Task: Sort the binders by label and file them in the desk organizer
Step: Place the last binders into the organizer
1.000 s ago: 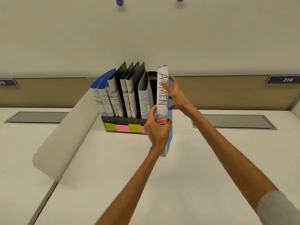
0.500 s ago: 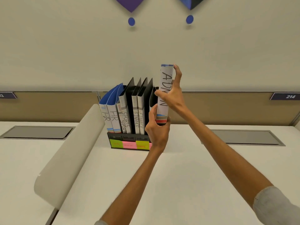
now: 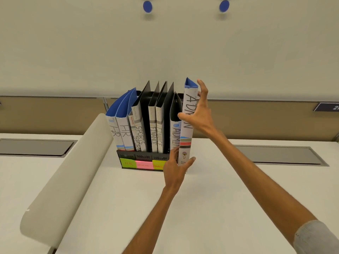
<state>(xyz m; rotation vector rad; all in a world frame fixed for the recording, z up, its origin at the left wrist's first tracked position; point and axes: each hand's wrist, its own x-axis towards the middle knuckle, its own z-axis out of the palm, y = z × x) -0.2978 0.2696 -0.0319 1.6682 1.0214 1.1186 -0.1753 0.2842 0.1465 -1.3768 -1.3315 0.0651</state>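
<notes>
Head view: the blue ADMIN binder (image 3: 188, 129) is standing upright at the 3 o'clock end of the desk organizer (image 3: 143, 157). Its long axis is running from 12 to 6 o'clock and its spine is facing the person.

The left hand (image 3: 174, 171) is gripping the foot of the spine, thumb on the 3 o'clock side and fingers on the 9 o'clock side. The right hand (image 3: 200, 116) is pinching the upper spine, thumb lying across the lettering and fingers reaching up the 3 o'clock cover. The left hand is the one nearer the organizer's base.

The black ADMIN binder (image 3: 175, 136) is sitting filed just beside the blue one at 9 o'clock. The left hand is hiding the foot, so whether the blue binder is seated in its compartment cannot be told.

As a judgement, the coming move is depending on holding this axis vertical while guiding the foot down toward 6 o'clock.
</notes>
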